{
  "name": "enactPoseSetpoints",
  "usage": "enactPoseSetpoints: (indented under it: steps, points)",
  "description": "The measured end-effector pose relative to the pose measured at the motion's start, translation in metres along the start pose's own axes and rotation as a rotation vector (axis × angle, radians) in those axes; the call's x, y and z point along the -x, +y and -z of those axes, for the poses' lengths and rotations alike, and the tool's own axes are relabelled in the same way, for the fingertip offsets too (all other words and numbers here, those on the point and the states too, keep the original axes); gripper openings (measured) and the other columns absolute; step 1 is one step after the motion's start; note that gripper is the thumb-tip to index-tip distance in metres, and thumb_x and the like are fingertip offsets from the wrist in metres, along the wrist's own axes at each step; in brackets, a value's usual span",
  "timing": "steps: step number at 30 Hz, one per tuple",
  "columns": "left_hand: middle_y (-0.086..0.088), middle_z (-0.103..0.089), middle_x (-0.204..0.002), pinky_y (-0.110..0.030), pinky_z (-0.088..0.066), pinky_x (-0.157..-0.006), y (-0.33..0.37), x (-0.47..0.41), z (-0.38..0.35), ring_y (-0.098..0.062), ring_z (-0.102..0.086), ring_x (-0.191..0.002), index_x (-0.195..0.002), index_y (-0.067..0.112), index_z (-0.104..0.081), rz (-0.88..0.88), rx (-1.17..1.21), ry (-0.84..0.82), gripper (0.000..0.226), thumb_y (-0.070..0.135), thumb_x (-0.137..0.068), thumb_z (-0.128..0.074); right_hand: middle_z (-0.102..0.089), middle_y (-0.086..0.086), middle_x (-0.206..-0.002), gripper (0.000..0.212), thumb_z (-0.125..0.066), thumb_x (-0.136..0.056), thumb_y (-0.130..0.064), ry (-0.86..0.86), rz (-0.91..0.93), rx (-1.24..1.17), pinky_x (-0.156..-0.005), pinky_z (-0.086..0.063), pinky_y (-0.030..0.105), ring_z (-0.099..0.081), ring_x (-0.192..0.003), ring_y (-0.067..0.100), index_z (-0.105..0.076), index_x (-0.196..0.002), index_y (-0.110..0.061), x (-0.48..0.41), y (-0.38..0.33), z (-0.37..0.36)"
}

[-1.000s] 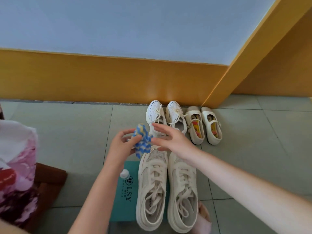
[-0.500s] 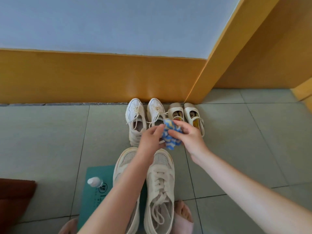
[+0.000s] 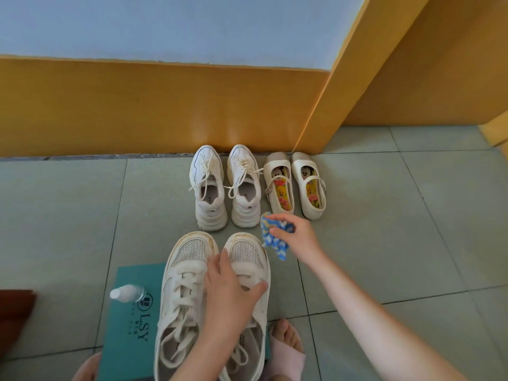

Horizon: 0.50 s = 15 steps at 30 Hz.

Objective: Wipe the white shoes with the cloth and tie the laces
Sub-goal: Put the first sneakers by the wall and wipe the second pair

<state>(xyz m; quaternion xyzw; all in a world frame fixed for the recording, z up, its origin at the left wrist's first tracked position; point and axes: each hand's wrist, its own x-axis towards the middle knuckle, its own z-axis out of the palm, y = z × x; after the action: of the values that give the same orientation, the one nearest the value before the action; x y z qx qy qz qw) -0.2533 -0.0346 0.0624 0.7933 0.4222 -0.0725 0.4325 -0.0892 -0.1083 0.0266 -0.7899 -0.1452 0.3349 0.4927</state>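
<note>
My right hand (image 3: 298, 237) pinches the soft, limp cloth (image 3: 273, 237) just right of the near shoes (image 3: 211, 298). My left hand (image 3: 229, 295) spreads over the right shoe's laces, probably steadying its stiff upper.

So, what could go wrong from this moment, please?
The spray bottle stands close beside the near shoes; lifting one may tip it over. The left hand covers the laces, so wiping could miss dirt there. The cloth is bunched in the right hand, so little surface may touch.
</note>
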Motion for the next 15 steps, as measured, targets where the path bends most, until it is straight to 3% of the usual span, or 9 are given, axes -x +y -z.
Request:
enactPoseSetpoints:
  steps: [3,10,15]
  points:
    - [-0.008,-0.006,-0.153,-0.029,-0.017,-0.11,0.0,0.003,-0.008,-0.024,-0.007,-0.141,-0.148,0.01,-0.001,0.047,-0.064,-0.02,0.103,0.044,-0.078,-0.068,-0.063,-0.007,-0.11,0.029,-0.065,-0.086,-0.005,-0.029,-0.006,0.041,-0.095,-0.049,0.032,-0.059,-0.107,0.012,-0.067,-0.105,-0.026,0.001,0.006,-0.001]
    - [-0.007,-0.001,-0.152,-0.031,-0.022,-0.11,-0.002,0.014,-0.023,-0.027,-0.014,-0.139,-0.146,0.009,0.006,0.057,-0.182,0.021,0.108,0.042,-0.077,-0.069,-0.062,-0.014,-0.118,0.031,-0.058,-0.091,-0.008,-0.175,0.054,0.102,-0.096,-0.044,0.023,-0.055,-0.112,0.004,-0.066,-0.113,-0.029,0.003,0.009,-0.009]
    - [-0.005,-0.007,-0.152,-0.033,-0.026,-0.107,-0.007,0.015,-0.031,-0.024,-0.013,-0.138,-0.148,0.016,0.001,0.07,-0.09,0.087,0.099,0.027,-0.079,-0.069,-0.063,-0.012,-0.12,0.032,-0.055,-0.093,-0.008,-0.165,0.093,0.138,-0.092,-0.045,0.018,-0.056,-0.107,0.0,-0.065,-0.119,-0.024,0.006,0.019,-0.013]
